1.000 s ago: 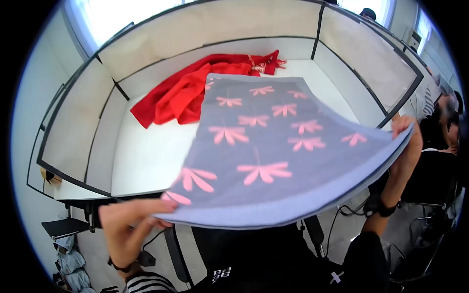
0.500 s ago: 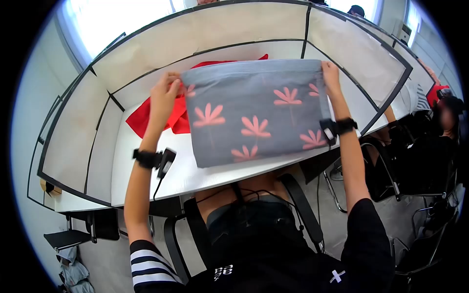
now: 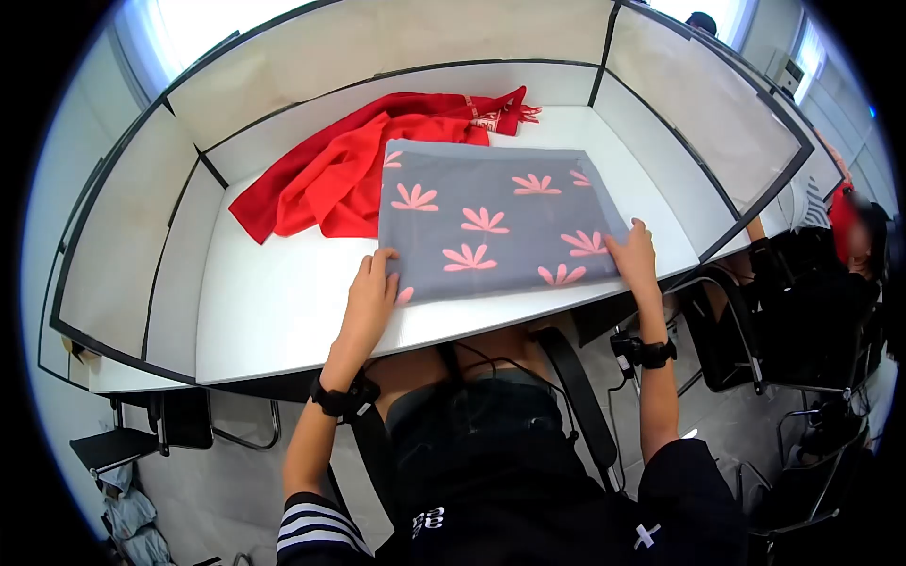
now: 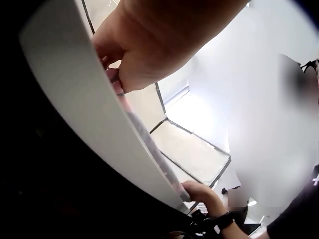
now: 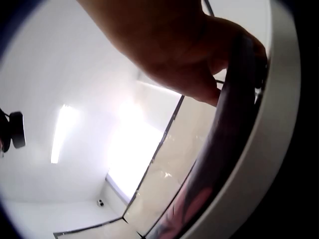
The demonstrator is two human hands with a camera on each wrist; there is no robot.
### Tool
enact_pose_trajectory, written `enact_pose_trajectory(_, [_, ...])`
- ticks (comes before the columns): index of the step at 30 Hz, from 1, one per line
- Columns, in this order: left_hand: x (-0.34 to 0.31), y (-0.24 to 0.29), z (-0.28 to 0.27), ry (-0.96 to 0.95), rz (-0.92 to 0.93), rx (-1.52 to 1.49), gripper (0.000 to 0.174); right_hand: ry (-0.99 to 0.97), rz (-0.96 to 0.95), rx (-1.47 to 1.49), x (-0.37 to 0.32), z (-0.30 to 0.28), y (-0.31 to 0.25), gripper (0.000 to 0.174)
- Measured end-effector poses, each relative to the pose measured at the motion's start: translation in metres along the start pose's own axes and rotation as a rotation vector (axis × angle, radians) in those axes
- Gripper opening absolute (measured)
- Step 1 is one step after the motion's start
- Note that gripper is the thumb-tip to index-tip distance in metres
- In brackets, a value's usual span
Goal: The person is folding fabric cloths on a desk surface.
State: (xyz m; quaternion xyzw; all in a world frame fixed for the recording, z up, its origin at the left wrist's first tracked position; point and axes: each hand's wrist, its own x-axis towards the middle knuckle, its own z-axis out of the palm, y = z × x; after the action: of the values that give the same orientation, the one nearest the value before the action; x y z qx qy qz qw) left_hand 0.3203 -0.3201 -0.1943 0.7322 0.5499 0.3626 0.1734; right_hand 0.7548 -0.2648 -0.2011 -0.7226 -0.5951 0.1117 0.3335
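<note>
A grey cloth [image 3: 510, 222] with pink flower prints lies folded in a flat rectangle on the white table, its near edge close to the table's front edge. My left hand [image 3: 371, 300] grips its near left corner. At the near right corner, my right hand [image 3: 636, 259] holds the side, thumb on top. The left wrist view has my left hand [image 4: 149, 45] low at the cloth's edge [image 4: 154, 149], with my right hand [image 4: 202, 193] at the far end. In the right wrist view my right hand [image 5: 184, 55] has thumb and fingers on either side of the cloth [image 5: 224, 124].
Behind and left of the grey cloth lies a crumpled red cloth [image 3: 340, 184], partly touching it. Pale panels [image 3: 396, 47] with black edges enclose the table [image 3: 274, 307] at the back and sides. A chair armrest [image 3: 583, 396] is below the front edge.
The grey cloth was held stretched and raised, then folded over and lowered; it now lies flatter on the table. Both hands have moved from its far corners to its near corners.
</note>
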Motion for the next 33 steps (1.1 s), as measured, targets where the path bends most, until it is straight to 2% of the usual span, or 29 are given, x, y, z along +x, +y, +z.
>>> enact_pose_trajectory(1, [-0.002, -0.004, 0.000, 0.028, 0.057, 0.030, 0.028, 0.073, -0.052, -0.080, -0.003, 0.001, 0.001, 0.053])
enact_pose_trajectory(2, [-0.007, -0.005, -0.007, 0.032, 0.062, 0.028, 0.028, 0.079, -0.055, -0.081, -0.006, -0.010, -0.003, 0.053])
enact_pose_trajectory(4, [-0.019, 0.001, -0.031, -0.214, -0.112, -0.012, 0.032, -0.520, 0.261, 0.536, -0.016, -0.038, -0.014, 0.046])
enact_pose_trajectory(5, [-0.019, 0.011, -0.041, -0.281, -0.262, 0.060, 0.036, -0.563, 0.287, 0.698, -0.021, -0.042, -0.021, 0.038])
enact_pose_trajectory(6, [-0.020, 0.014, -0.045, -0.196, -0.148, 0.219, 0.038, -0.564, 0.286, 0.696, -0.025, -0.042, -0.021, 0.038])
enact_pose_trajectory(8, [-0.009, 0.015, -0.043, -0.053, 0.011, 0.228, 0.044, -0.531, 0.275, 1.110, -0.025, -0.038, -0.026, 0.032])
enact_pose_trajectory(9, [-0.007, 0.009, -0.039, -0.032, -0.004, 0.231, 0.044, -0.552, 0.258, 1.103, -0.016, -0.034, -0.036, 0.032])
enact_pose_trajectory(11, [0.000, -0.006, -0.018, -0.038, 0.155, 0.151, 0.050, -0.447, 0.217, 1.256, -0.003, -0.024, -0.054, 0.029])
enact_pose_trajectory(12, [-0.001, -0.009, -0.009, -0.036, 0.152, 0.149, 0.050, -0.391, 0.198, 1.328, 0.004, -0.020, -0.063, 0.028])
enact_pose_trajectory(14, [-0.006, -0.010, 0.003, -0.035, 0.145, 0.269, 0.050, -0.422, 0.130, 1.242, 0.012, -0.020, -0.092, 0.029])
enact_pose_trajectory(16, [-0.008, -0.001, 0.005, 0.012, 0.155, 0.320, 0.046, -0.597, 0.204, 1.367, -0.004, -0.031, -0.161, 0.030])
enact_pose_trajectory(18, [-0.012, 0.011, -0.006, -0.025, -0.160, -0.292, 0.042, -0.663, 0.033, 1.136, -0.009, 0.001, -0.228, 0.038])
enact_pose_trajectory(20, [-0.013, 0.009, -0.008, -0.037, -0.152, -0.242, 0.042, -1.039, -0.141, 0.937, 0.019, 0.039, -0.240, 0.040])
enact_pose_trajectory(22, [-0.014, -0.013, -0.010, 0.105, -0.278, -0.977, 0.049, -1.011, -0.183, 0.663, -0.002, 0.079, -0.269, 0.047])
enact_pose_trajectory(23, [-0.012, -0.056, 0.000, 0.177, -0.256, -1.038, 0.055, -1.013, -0.187, 0.673, -0.017, 0.097, -0.265, 0.047])
enact_pose_trajectory(25, [-0.019, -0.059, -0.005, 0.215, -0.311, -1.142, 0.054, -0.563, -0.747, 0.174, -0.058, 0.133, -0.252, 0.055])
enact_pose_trajectory(26, [-0.017, -0.056, -0.004, 0.232, -0.359, -1.244, 0.053, -0.562, -0.748, 0.175, -0.067, 0.135, -0.246, 0.055])
enact_pose_trajectory(28, [-0.019, -0.041, -0.003, 0.316, -0.369, -1.271, 0.048, -0.383, -0.944, 0.068, -0.084, 0.134, -0.233, 0.065])
enact_pose_trajectory(30, [-0.018, -0.032, -0.006, 0.330, -0.355, -1.042, 0.041, -0.340, -1.028, 0.001, -0.097, 0.127, -0.220, 0.067])
enact_pose_trajectory(31, [-0.017, -0.041, -0.003, 0.369, -0.389, -1.032, 0.037, -0.291, -1.104, -0.064, -0.100, 0.126, -0.218, 0.069])
enact_pose_trajectory(32, [-0.013, -0.043, -0.005, 0.369, -0.389, -1.032, 0.037, -0.291, -1.103, -0.065, -0.101, 0.126, -0.218, 0.069])
enact_pose_trajectory(33, [-0.013, -0.044, -0.006, 0.369, -0.405, -0.879, 0.036, -0.297, -1.075, -0.039, -0.102, 0.124, -0.217, 0.069])
